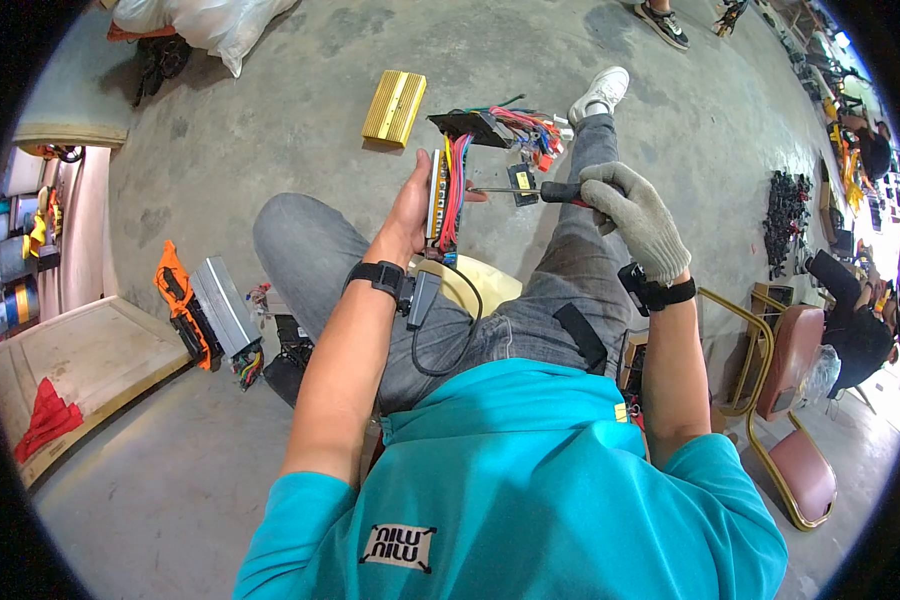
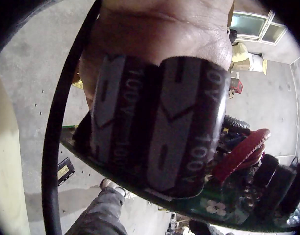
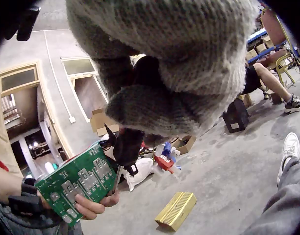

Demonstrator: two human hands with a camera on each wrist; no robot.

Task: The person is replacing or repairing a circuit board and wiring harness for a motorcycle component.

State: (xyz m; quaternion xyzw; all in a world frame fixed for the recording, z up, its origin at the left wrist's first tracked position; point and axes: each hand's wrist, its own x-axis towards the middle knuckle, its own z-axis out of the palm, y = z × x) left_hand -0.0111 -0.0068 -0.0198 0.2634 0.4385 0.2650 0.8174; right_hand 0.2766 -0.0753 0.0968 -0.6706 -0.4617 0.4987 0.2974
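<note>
My bare left hand [image 1: 407, 215] grips a green circuit board [image 3: 84, 183] on edge, its fingers curled onto the soldered face in the right wrist view. Two large dark capacitors [image 2: 182, 127] marked 100V stand on the other face, near the palm. Red and other coloured wires [image 1: 456, 195] run along the board to a black end plate [image 1: 478, 127], with loose connectors [image 1: 545, 150] beyond it. In a knitted grey glove, my right hand [image 1: 638, 215] holds a screwdriver [image 1: 560, 192] by its dark handle. Its thin shaft points left, the tip close to the board and wires.
A gold metal case [image 1: 394, 108] and a small black box with a yellow label [image 1: 522, 184] lie on the concrete floor. To the left are a silver case [image 1: 226, 300], an orange item [image 1: 173, 280] and a low wooden bench [image 1: 90, 365]. A chair [image 1: 800, 365] stands at right.
</note>
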